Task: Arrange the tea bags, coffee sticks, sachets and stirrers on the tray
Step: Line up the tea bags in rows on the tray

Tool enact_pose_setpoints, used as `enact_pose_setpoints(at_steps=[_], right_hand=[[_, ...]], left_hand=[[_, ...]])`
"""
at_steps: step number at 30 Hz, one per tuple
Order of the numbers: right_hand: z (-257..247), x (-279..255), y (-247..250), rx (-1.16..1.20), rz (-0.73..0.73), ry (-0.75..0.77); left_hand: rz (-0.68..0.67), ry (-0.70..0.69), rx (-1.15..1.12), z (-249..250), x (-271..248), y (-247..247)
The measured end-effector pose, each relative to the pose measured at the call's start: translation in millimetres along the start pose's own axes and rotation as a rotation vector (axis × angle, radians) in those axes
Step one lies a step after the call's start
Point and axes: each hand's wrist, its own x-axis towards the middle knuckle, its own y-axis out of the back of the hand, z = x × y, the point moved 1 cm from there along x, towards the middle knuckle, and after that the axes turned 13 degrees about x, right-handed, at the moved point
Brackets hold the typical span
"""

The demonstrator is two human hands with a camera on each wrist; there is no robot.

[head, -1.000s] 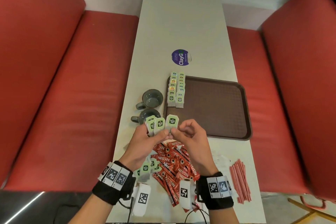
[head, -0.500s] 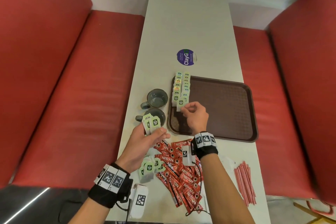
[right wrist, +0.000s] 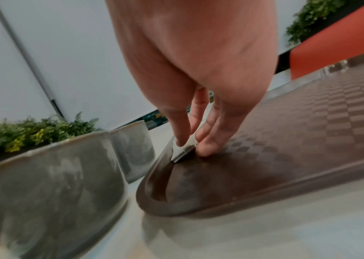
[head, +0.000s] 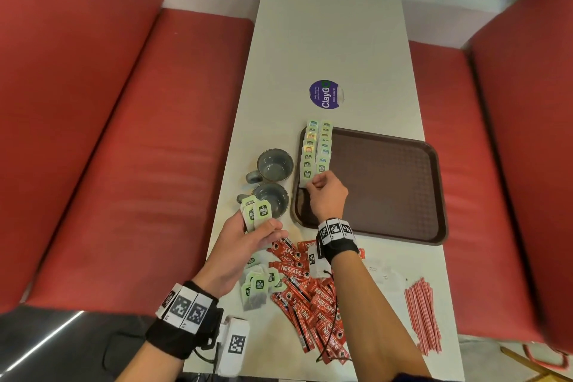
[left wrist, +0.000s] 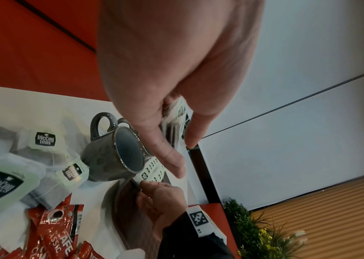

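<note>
Two rows of tea bags point(head: 316, 152) already line the tray's point(head: 387, 189) left edge; the right hand point(head: 327, 195) pinches one more at the near end. The left hand point(head: 248, 242) grips two spares. Coffee sticks point(head: 313, 298), sachets point(head: 383, 273), stirrers point(head: 423, 316) and loose bags point(head: 257, 285) wait on the table point(head: 325, 25). Both mugs point(head: 273, 180) look empty.

head looks down over table point(head: 328, 34); wrist views close, low; all share tray point(head: 387, 189).
</note>
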Motion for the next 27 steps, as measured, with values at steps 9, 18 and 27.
enact_pose_setpoints(at_steps=[9,18,27], right_hand=[[-10.5,-4.2,-12.9,-0.154,-0.036,0.098],[-18.9,-15.0,-1.4,-0.111,-0.021,0.163],[-73.9,-106.3,70.8,0.384,-0.329,0.072]], left_hand=[[-0.009,-0.001,0.000,2.2,-0.8,-1.2],[-0.085,0.004,-0.023,8.7,-4.1,-3.8],[-0.175,-0.066,-0.011,10.0,0.5,-21.2]])
